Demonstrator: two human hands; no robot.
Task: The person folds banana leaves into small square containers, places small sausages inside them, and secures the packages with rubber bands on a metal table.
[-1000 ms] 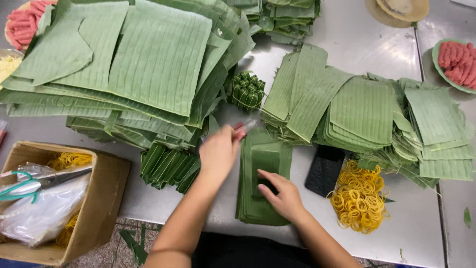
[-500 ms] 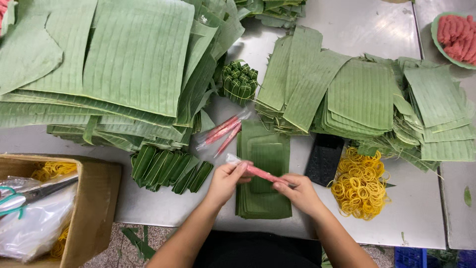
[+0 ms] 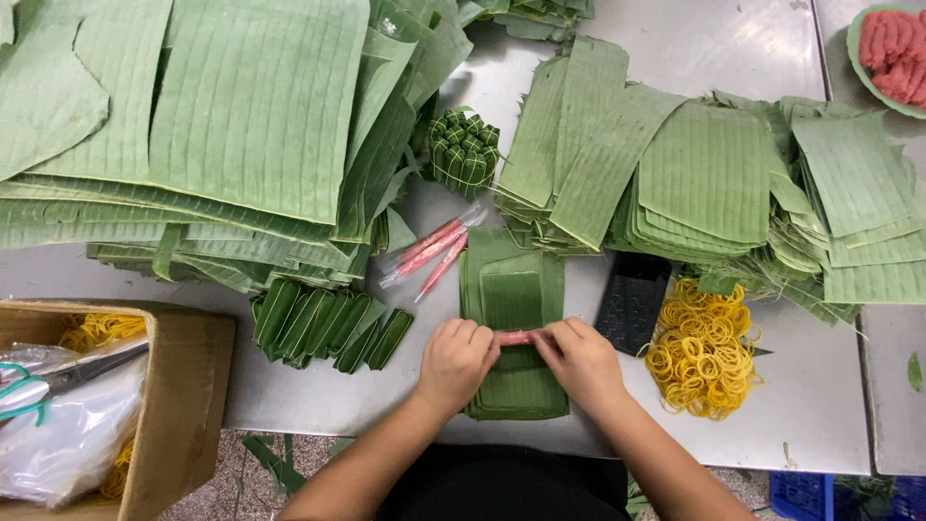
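Since a second ago our left hand [image 3: 455, 365] has come back from the tabletop [image 3: 830, 405], both hands' fingers now pinching a pink stick [image 3: 514, 338], right hand [image 3: 582, 362] alongside, over the leaf stack [image 3: 511, 289].

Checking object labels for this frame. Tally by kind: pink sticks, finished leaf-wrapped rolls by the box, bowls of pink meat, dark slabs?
Pink sticks: 4, one held between left hand and right hand as the held stick, three loose wrapped sticks
Leaf-wrapped rolls: about 7
Bowl of pink meat: 1
Dark slab: 1
Total: about 13
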